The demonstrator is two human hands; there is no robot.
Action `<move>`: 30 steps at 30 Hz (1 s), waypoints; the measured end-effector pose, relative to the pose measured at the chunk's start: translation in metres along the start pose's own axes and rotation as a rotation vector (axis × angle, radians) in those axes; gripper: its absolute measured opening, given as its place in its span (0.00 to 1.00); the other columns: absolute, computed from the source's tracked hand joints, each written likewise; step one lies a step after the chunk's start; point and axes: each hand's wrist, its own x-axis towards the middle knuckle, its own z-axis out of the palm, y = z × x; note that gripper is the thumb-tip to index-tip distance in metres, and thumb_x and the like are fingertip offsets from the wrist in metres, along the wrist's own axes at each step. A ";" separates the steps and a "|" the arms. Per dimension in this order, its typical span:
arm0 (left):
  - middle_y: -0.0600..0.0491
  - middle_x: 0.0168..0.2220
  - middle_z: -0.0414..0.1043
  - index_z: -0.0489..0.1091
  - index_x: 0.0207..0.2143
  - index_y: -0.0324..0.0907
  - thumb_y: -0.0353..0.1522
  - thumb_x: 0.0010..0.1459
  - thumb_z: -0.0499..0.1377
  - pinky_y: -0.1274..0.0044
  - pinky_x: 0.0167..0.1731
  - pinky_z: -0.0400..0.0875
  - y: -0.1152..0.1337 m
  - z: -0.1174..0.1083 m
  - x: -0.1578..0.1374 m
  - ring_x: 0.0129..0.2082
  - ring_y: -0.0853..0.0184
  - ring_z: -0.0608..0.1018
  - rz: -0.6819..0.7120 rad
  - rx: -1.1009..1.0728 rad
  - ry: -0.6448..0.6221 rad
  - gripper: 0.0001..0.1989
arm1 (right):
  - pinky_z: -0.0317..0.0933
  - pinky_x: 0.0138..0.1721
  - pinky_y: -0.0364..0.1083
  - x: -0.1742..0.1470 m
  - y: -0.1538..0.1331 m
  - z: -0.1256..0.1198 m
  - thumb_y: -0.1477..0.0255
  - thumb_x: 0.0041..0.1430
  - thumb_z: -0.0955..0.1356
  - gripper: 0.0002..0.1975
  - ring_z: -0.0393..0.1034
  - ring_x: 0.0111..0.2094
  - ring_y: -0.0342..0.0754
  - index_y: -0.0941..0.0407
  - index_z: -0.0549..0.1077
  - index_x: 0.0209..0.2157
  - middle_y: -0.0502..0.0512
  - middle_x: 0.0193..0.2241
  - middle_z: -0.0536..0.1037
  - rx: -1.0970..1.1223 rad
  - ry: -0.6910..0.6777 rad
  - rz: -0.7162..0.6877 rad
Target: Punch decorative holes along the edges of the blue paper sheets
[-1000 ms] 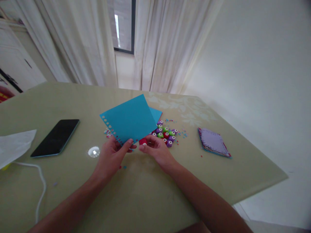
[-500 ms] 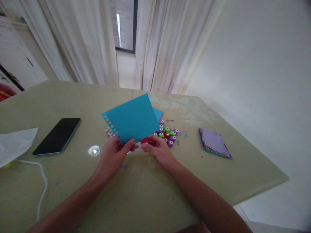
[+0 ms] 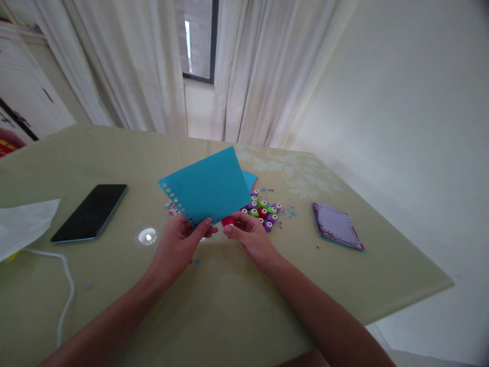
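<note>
My left hand pinches the lower edge of a blue sheet of paper between thumb and fingers. Small shaped holes run down the sheet's left edge and along part of its bottom. In my right hand is a small red paper punch, at the sheet's lower edge and mostly covered by the fingers. Just behind that hand lies a cluster of purple, green and red pieces with white, dark-centred tops. Another blue sheet shows partly behind the held one.
To the left lie a black phone, a white sheet and a white cable. A stack of punched coloured paper rests on the right. Tiny paper bits are scattered on the table.
A small red bit now shows on the table below my left hand, beside the blue one. Both hands keep their grip, and the sheet has barely shifted.
</note>
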 end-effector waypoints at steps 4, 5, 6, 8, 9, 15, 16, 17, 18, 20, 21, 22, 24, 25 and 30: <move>0.50 0.33 0.86 0.77 0.39 0.42 0.46 0.55 0.71 0.70 0.34 0.81 0.004 0.001 -0.002 0.34 0.57 0.87 0.016 -0.002 -0.006 0.18 | 0.65 0.38 0.45 -0.001 -0.001 0.001 0.57 0.45 0.83 0.20 0.73 0.35 0.46 0.54 0.81 0.35 0.51 0.33 0.82 -0.019 0.008 0.006; 0.49 0.34 0.86 0.77 0.39 0.42 0.46 0.56 0.71 0.70 0.34 0.81 0.004 0.001 -0.002 0.34 0.56 0.88 0.012 0.005 -0.003 0.18 | 0.65 0.38 0.45 -0.001 -0.001 0.001 0.57 0.45 0.83 0.20 0.73 0.35 0.47 0.53 0.81 0.35 0.51 0.33 0.82 -0.025 0.013 0.006; 0.49 0.34 0.86 0.77 0.40 0.42 0.46 0.56 0.71 0.69 0.35 0.82 0.005 0.000 -0.002 0.35 0.56 0.88 0.005 0.014 0.004 0.18 | 0.66 0.38 0.46 -0.001 -0.001 0.001 0.57 0.45 0.83 0.20 0.73 0.35 0.47 0.53 0.81 0.36 0.51 0.34 0.82 -0.031 0.019 0.003; 0.48 0.36 0.87 0.78 0.41 0.42 0.46 0.56 0.71 0.69 0.37 0.82 0.005 -0.001 -0.002 0.36 0.56 0.88 -0.005 0.021 0.019 0.19 | 0.66 0.38 0.46 0.000 -0.001 0.001 0.58 0.44 0.83 0.21 0.73 0.34 0.47 0.53 0.82 0.36 0.51 0.34 0.82 -0.039 0.028 -0.007; 0.48 0.37 0.87 0.78 0.42 0.42 0.46 0.56 0.71 0.69 0.37 0.82 0.005 -0.001 -0.002 0.36 0.56 0.88 -0.004 0.021 0.021 0.20 | 0.66 0.38 0.46 0.000 0.000 0.001 0.58 0.44 0.83 0.21 0.73 0.34 0.47 0.53 0.82 0.36 0.51 0.34 0.82 -0.044 0.025 -0.013; 0.48 0.33 0.86 0.78 0.38 0.42 0.46 0.56 0.71 0.70 0.33 0.81 0.004 -0.001 -0.003 0.34 0.56 0.88 0.025 0.046 -0.008 0.17 | 0.65 0.39 0.46 0.001 0.000 -0.001 0.57 0.49 0.82 0.19 0.74 0.35 0.47 0.54 0.81 0.36 0.51 0.33 0.81 -0.103 -0.015 -0.032; 0.48 0.33 0.86 0.78 0.38 0.42 0.46 0.56 0.71 0.70 0.33 0.81 0.004 -0.001 -0.003 0.34 0.56 0.88 0.019 0.041 0.001 0.17 | 0.66 0.39 0.46 0.000 0.000 -0.002 0.57 0.48 0.82 0.20 0.74 0.35 0.48 0.54 0.81 0.37 0.51 0.33 0.81 -0.145 -0.011 -0.042; 0.49 0.34 0.87 0.78 0.38 0.42 0.46 0.56 0.71 0.70 0.33 0.81 0.005 -0.001 -0.003 0.34 0.56 0.88 0.011 0.033 0.017 0.17 | 0.66 0.40 0.47 -0.001 -0.001 -0.002 0.58 0.48 0.82 0.20 0.74 0.36 0.48 0.54 0.81 0.39 0.51 0.34 0.81 -0.198 -0.010 -0.060; 0.49 0.34 0.87 0.78 0.39 0.42 0.45 0.56 0.71 0.70 0.33 0.81 0.006 -0.002 -0.003 0.34 0.56 0.88 0.001 0.025 0.038 0.17 | 0.66 0.41 0.47 -0.001 -0.001 -0.002 0.58 0.49 0.82 0.21 0.74 0.37 0.48 0.54 0.81 0.40 0.51 0.35 0.81 -0.250 -0.019 -0.083; 0.49 0.34 0.87 0.78 0.39 0.42 0.45 0.56 0.71 0.70 0.34 0.82 0.007 -0.003 -0.001 0.34 0.57 0.88 -0.007 0.013 0.089 0.17 | 0.67 0.45 0.48 0.000 0.001 -0.001 0.57 0.52 0.81 0.21 0.75 0.40 0.49 0.54 0.80 0.43 0.53 0.39 0.81 -0.301 -0.071 -0.120; 0.49 0.34 0.87 0.79 0.38 0.42 0.45 0.56 0.71 0.70 0.34 0.82 0.008 -0.003 0.000 0.34 0.57 0.88 -0.007 0.008 0.108 0.17 | 0.67 0.47 0.48 0.002 0.002 0.000 0.55 0.54 0.80 0.21 0.75 0.43 0.50 0.53 0.79 0.43 0.53 0.41 0.81 -0.284 -0.102 -0.129; 0.49 0.33 0.86 0.79 0.38 0.42 0.44 0.55 0.71 0.70 0.35 0.82 0.009 -0.004 0.001 0.34 0.57 0.87 -0.005 0.004 0.124 0.16 | 0.67 0.49 0.49 0.005 0.005 0.002 0.53 0.56 0.78 0.22 0.75 0.45 0.51 0.53 0.78 0.44 0.54 0.43 0.80 -0.246 -0.119 -0.132; 0.49 0.33 0.86 0.79 0.38 0.41 0.44 0.55 0.71 0.69 0.35 0.83 0.009 -0.005 0.003 0.33 0.57 0.87 0.001 -0.004 0.146 0.17 | 0.66 0.51 0.49 0.013 0.011 0.004 0.49 0.57 0.77 0.24 0.74 0.49 0.51 0.52 0.77 0.43 0.54 0.45 0.80 -0.162 -0.088 -0.132; 0.49 0.32 0.86 0.79 0.37 0.41 0.45 0.54 0.71 0.69 0.35 0.83 0.009 -0.005 0.003 0.33 0.57 0.87 0.005 -0.007 0.154 0.17 | 0.66 0.52 0.49 0.019 0.014 0.004 0.47 0.57 0.76 0.24 0.74 0.49 0.51 0.52 0.76 0.43 0.54 0.44 0.80 -0.151 -0.043 -0.132; 0.49 0.31 0.86 0.79 0.35 0.42 0.45 0.54 0.71 0.69 0.34 0.83 0.009 -0.005 0.004 0.32 0.57 0.87 0.004 0.000 0.169 0.17 | 0.64 0.47 0.46 0.041 0.026 -0.011 0.43 0.56 0.74 0.28 0.71 0.42 0.48 0.53 0.75 0.42 0.51 0.37 0.78 -0.125 0.192 -0.158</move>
